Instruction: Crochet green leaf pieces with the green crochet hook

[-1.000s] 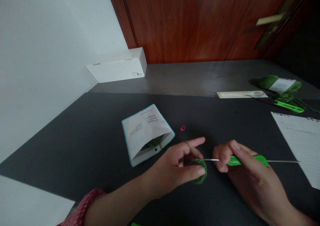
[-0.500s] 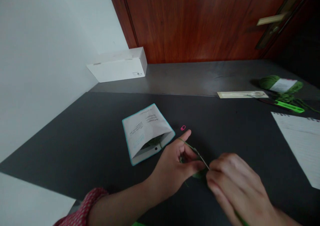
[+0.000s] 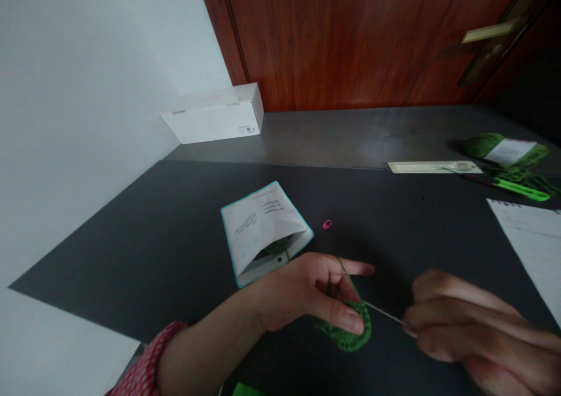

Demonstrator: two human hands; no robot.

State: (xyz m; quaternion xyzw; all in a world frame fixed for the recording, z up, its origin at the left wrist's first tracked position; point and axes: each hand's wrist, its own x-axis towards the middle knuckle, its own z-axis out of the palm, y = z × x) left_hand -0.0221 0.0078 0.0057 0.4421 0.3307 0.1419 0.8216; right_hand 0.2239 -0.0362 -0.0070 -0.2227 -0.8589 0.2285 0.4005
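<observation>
The work in hand is a single stitch at the edge of a round crocheted piece (image 3: 346, 332) of green yarn, which sits in the left hand just above the dark tabletop (image 3: 131, 238). The steel shaft of a crochet hook (image 3: 385, 313) points at that edge; whether its tip has entered a loop cannot be told. The left hand (image 3: 302, 291) is closed on the piece, thumb pressing from above, index finger extended, with a strand of yarn (image 3: 346, 273) rising toward that finger. The right hand (image 3: 482, 332) is blurred, its fingers curled shut around the hook. As judged from this grip, the next move calls for catching the strand with the hook tip and drawing it through.

Count: two hands, one hook, one piece. Also present — one white pouch (image 3: 263, 226) with teal edging, one pink stitch marker (image 3: 326, 224), one skein of green yarn (image 3: 504, 149), one pair of green-handled scissors (image 3: 521, 189), one flat packet (image 3: 433, 167), one sheet of notebook paper (image 3: 530, 250) and one white box (image 3: 214, 115)
</observation>
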